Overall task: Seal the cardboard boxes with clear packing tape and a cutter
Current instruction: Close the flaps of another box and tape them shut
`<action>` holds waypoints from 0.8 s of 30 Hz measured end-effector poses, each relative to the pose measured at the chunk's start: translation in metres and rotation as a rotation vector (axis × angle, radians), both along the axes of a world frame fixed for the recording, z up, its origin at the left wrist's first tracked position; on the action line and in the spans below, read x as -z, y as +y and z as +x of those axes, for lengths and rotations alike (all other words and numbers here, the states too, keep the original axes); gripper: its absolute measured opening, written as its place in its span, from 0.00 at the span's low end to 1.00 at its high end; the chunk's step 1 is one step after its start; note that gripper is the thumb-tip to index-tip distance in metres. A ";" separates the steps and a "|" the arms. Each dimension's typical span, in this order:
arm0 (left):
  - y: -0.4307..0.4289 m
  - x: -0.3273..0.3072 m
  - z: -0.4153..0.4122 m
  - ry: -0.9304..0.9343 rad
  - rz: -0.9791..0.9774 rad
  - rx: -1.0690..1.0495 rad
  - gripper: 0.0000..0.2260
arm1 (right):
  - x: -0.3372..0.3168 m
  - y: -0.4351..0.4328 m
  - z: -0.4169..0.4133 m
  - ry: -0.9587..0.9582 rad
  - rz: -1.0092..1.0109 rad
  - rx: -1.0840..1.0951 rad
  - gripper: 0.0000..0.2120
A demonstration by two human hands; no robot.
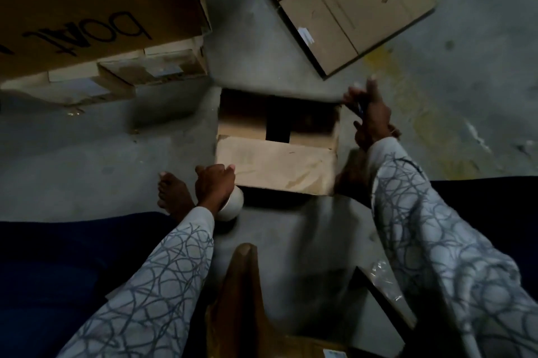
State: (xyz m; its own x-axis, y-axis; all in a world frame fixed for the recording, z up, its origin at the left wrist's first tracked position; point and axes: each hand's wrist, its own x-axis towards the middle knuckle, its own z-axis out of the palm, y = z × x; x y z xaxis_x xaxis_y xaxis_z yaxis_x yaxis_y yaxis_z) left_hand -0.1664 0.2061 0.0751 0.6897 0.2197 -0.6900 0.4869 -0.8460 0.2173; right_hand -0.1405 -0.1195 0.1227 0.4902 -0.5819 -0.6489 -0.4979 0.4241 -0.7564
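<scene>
head cam | steep downward, forward | close over floor (291, 241)

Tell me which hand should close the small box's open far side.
Probably the right hand, holding a dark tool at the box's far right corner; the left hand grips the tape roll.

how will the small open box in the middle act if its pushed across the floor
The small box would probably slide easily: it sits flat on the smooth concrete floor. Its creased near flap suggests thin, bendable card, so a push there may just fold it. With the top unsealed, the walls likely flex.
</scene>
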 end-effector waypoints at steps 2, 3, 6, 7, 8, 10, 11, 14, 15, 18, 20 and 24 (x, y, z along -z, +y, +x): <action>0.001 -0.003 -0.002 -0.021 -0.043 -0.075 0.18 | 0.009 0.006 -0.023 0.097 -0.142 -0.209 0.19; 0.001 -0.005 -0.003 -0.032 -0.061 -0.108 0.17 | 0.016 0.011 -0.039 0.187 -0.235 -0.392 0.18; 0.000 -0.011 -0.006 -0.108 -0.087 -0.130 0.14 | 0.024 0.044 -0.085 0.314 -0.734 -0.616 0.28; 0.001 -0.010 -0.006 -0.133 -0.101 -0.105 0.13 | 0.028 0.051 -0.092 0.344 -0.805 -0.544 0.35; 0.002 -0.010 -0.005 -0.137 -0.119 -0.101 0.13 | 0.033 0.056 -0.097 0.387 -0.833 -0.446 0.39; 0.006 -0.011 -0.003 -0.106 -0.167 -0.173 0.16 | 0.037 0.065 -0.097 0.537 -0.500 -0.281 0.39; 0.007 -0.013 -0.001 -0.099 -0.206 -0.232 0.16 | 0.037 0.070 -0.096 0.599 -0.286 -0.228 0.39; 0.005 -0.029 0.005 -0.110 -0.258 -0.277 0.17 | 0.023 0.077 -0.091 0.569 -0.145 -0.158 0.36; 0.002 -0.039 0.007 -0.125 -0.259 -0.263 0.17 | 0.021 0.076 -0.090 0.538 -0.165 -0.123 0.34; -0.002 -0.072 0.014 -0.178 -0.286 -0.251 0.16 | -0.007 0.081 -0.082 0.408 -0.191 -0.034 0.32; 0.003 -0.103 0.017 -0.222 -0.285 -0.233 0.17 | -0.041 0.091 -0.084 0.308 -0.227 0.007 0.30; 0.039 -0.172 0.013 -0.343 -0.353 -0.280 0.16 | -0.123 0.126 -0.102 0.128 -0.322 0.020 0.25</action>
